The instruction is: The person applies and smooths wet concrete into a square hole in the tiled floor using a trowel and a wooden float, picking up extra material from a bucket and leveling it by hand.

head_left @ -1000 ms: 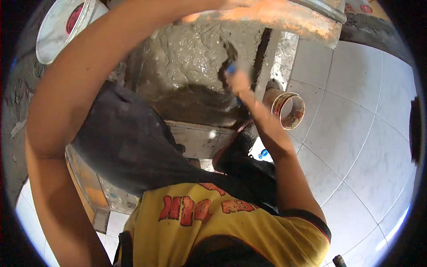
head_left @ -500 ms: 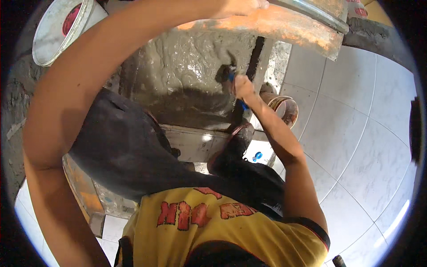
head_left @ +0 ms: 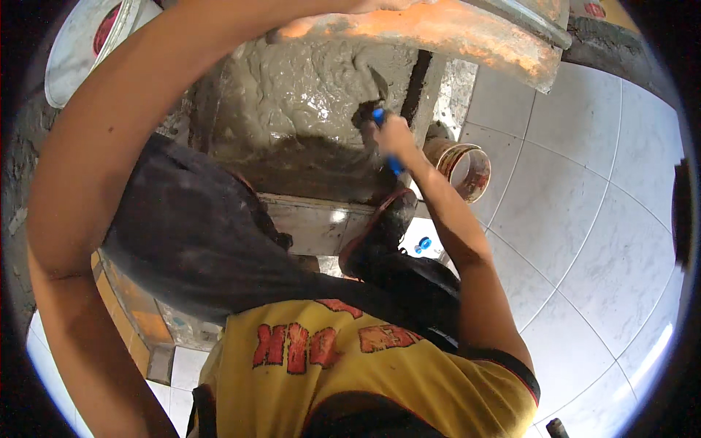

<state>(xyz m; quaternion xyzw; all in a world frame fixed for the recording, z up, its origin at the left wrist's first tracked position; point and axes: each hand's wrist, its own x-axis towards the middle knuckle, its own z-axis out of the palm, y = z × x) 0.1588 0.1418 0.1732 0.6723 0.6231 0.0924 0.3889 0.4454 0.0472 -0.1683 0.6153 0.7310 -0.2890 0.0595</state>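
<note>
My right hand [head_left: 396, 139] is closed around the blue handle of a trowel [head_left: 395, 162]. The trowel's dark, mortar-coated blade reaches into wet grey mortar [head_left: 307, 91], near the right side of the recessed bed that holds it. The mortar is glossy and ridged on the far side, with a darker strip nearer to me. At the top edge, my left hand [head_left: 391, 4] touches an orange-stained, worn board [head_left: 445, 33]. The frame cuts off most of that hand, so how its fingers lie cannot be made out.
A white bucket [head_left: 66, 66] with something pink inside stands at upper left. A smaller stained bucket [head_left: 478, 179] lies tilted right of the bed. Pale floor tiles [head_left: 569, 175] spread to the right. My shoe [head_left: 394, 215] is at the bed's near edge, beside a small blue object [head_left: 423, 244].
My right hand has shifted slightly, and the trowel's blue handle shows more fully. The whole view has moved a little, leaving less of my left hand in frame.
</note>
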